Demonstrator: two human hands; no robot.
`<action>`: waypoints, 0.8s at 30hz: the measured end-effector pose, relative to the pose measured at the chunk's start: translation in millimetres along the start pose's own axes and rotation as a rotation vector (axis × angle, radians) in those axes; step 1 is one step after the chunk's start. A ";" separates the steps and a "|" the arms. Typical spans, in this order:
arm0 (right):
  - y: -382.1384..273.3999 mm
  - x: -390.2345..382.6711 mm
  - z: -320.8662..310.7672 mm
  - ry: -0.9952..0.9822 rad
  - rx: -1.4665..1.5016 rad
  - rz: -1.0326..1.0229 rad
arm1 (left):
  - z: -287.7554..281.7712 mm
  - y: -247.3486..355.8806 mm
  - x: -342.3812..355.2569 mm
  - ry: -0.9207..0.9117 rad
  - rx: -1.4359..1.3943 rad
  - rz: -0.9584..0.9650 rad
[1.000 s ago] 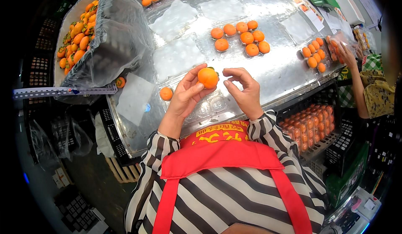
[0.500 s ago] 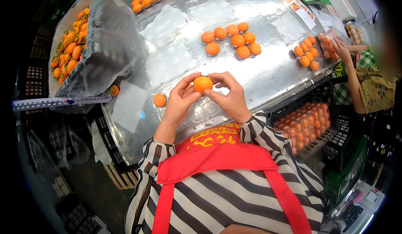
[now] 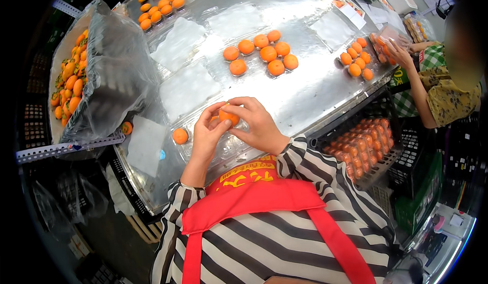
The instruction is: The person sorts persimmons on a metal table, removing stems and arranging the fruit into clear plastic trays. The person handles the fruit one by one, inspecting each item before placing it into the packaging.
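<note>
The steel table (image 3: 315, 93) spreads out before me, a plastic-lined crate (image 3: 104, 75) of orange fruit along its left edge. A loose cluster of fruit (image 3: 262, 52) lies farther up the table. My right hand (image 3: 259, 126) and left hand (image 3: 208, 134) meet near the front edge, both grasping one orange fruit (image 3: 229, 116) in their fingertips, seemingly over a clear tray. Another single fruit (image 3: 180, 136) sits just left of my left hand.

Six loose oranges (image 3: 264, 52) grouped mid-table; two people.
</note>
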State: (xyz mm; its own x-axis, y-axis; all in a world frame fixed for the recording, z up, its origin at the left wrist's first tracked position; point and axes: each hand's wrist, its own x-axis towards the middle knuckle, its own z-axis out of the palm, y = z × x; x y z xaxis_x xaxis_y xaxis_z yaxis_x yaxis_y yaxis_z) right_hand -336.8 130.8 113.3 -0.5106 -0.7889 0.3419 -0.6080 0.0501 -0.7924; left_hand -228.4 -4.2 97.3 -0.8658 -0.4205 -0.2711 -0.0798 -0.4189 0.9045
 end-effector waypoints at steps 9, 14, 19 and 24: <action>14.8 5.5 -3.4 -0.114 -0.121 -0.013 | 10.4 -2.4 8.3 0.032 0.070 -0.066; 25.4 13.3 -10.8 -0.116 -0.059 0.002 | 13.0 -3.4 13.6 0.033 0.063 -0.087; 63.9 30.1 -33.5 0.026 -0.131 0.018 | 1.3 -3.2 15.3 0.076 0.065 -0.121; 103.4 63.5 -63.4 0.075 -0.287 0.032 | -22.1 -4.9 9.9 0.152 0.164 -0.045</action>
State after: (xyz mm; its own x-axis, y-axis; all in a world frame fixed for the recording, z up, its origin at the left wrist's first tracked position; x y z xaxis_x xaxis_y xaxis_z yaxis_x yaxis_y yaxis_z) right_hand -470.6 124.7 85.1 -0.5695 -0.7370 0.3640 -0.7324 0.2539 -0.6318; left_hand -225.7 -24.1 82.9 -0.7758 -0.5262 -0.3481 -0.2071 -0.3088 0.9283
